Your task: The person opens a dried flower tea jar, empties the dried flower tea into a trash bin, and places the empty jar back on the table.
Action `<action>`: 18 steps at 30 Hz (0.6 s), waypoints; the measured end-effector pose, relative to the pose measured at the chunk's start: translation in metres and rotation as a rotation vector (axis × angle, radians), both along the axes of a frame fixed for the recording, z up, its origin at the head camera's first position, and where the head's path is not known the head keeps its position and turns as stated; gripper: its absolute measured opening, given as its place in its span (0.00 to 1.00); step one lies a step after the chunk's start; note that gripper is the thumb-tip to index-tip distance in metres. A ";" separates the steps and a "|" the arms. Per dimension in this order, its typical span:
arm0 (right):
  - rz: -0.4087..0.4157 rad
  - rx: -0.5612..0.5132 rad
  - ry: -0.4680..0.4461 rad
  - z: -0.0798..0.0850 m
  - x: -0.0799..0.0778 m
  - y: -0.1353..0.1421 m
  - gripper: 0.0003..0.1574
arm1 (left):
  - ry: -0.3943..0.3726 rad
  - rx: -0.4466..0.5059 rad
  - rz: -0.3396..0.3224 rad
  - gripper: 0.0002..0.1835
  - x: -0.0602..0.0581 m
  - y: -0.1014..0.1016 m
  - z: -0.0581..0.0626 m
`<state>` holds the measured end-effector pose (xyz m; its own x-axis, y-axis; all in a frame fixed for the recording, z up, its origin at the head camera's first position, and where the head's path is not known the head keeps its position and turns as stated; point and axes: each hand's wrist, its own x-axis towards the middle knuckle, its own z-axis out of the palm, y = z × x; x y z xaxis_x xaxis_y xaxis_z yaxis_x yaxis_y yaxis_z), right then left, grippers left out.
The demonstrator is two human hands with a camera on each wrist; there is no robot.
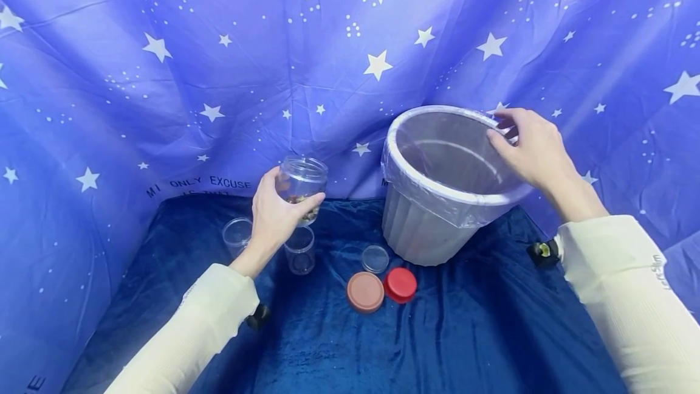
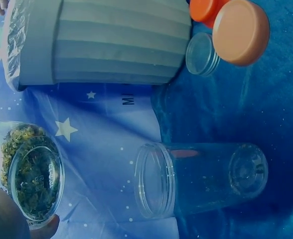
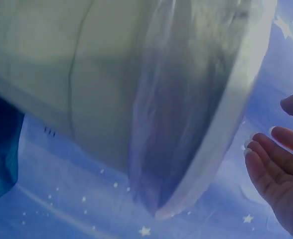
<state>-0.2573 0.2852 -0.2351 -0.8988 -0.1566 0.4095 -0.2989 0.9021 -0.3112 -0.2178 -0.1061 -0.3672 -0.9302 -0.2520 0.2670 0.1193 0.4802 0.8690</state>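
Observation:
My left hand [image 1: 273, 217] grips a clear jar [image 1: 305, 178] from its side, raised above the blue cloth. Dried, yellow-green plant bits lie in its lower part, and the left wrist view shows them through the jar's base [image 2: 36, 183]. The jar's mouth is uncovered. At the right, a grey bin [image 1: 423, 233] stands upright with a clear plastic liner [image 1: 465, 216] folded over its rim. My right hand [image 1: 533, 148] is beside the bin's right rim, fingers loosely bent; in the right wrist view a gap shows between its fingertips [image 3: 251, 154] and the rim.
Two open clear jars stand below the left hand, one [image 1: 300, 254] in front and another [image 1: 236, 235] partly behind the wrist. Near the bin's foot lie a clear lid [image 1: 375, 259], a red lid [image 1: 401, 284] and a pinkish-brown lid [image 1: 365, 292]. A star-patterned curtain [image 1: 262, 78] hangs behind.

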 end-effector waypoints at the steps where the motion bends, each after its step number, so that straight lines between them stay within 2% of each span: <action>1: -0.017 0.006 -0.010 0.000 -0.001 0.003 0.30 | 0.002 0.002 -0.002 0.50 0.000 0.000 0.000; 12: -0.182 0.113 -0.133 -0.004 -0.009 0.031 0.34 | 0.025 0.003 -0.001 0.50 -0.001 0.001 0.003; 18: -0.219 0.129 -0.164 -0.007 -0.011 0.045 0.34 | 0.044 0.005 -0.005 0.50 -0.001 0.002 0.004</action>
<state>-0.2684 0.3300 -0.2422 -0.9695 0.0072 0.2452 -0.0477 0.9749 -0.2174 -0.2192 -0.1038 -0.3635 -0.9189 -0.2486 0.3062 0.1597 0.4753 0.8652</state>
